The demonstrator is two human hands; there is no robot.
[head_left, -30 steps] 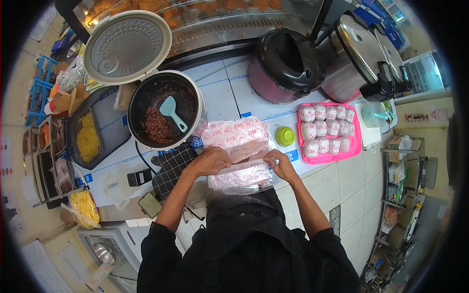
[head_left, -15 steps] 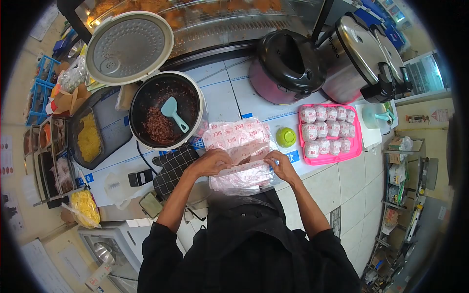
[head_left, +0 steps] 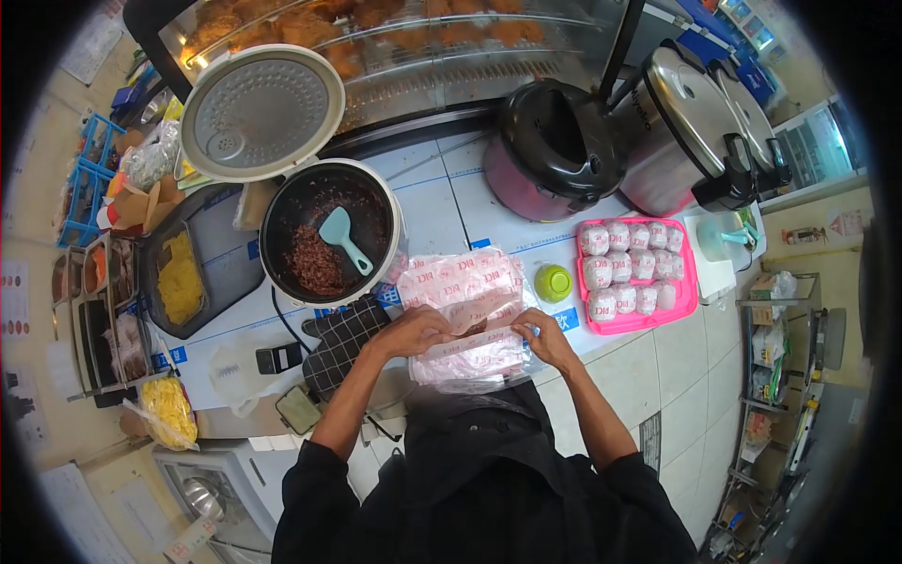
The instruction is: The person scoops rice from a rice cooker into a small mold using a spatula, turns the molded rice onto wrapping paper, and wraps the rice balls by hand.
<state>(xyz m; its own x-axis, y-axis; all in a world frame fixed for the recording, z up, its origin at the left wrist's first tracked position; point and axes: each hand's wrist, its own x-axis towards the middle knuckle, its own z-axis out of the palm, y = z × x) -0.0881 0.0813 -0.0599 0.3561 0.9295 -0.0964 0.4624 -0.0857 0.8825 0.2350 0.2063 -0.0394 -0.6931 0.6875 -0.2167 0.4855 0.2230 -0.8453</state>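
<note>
My left hand pinches the left end of a printed paper wrapper, low in front of my apron. At its other end, my right hand is closed on the paper edge. A bit of dark reddish rice shows in the fold between them. Beneath lies a stack of wrapping sheets marked RICE in red, on clear plastic. Just right of the stack stands a small green cup. Farther right, a pink tray carries rows of wrapped rice balls.
Up left, an open rice cooker holds dark rice and a light-blue rice paddle. A checked oven mitt lies by my left forearm. Behind stand a closed dark rice cooker, steel urns and a glass food case.
The whole view has shifted slightly, so the counter sits lower in the picture. Both hands keep their pinch on the wrapper, which looks more folded over the rice.
</note>
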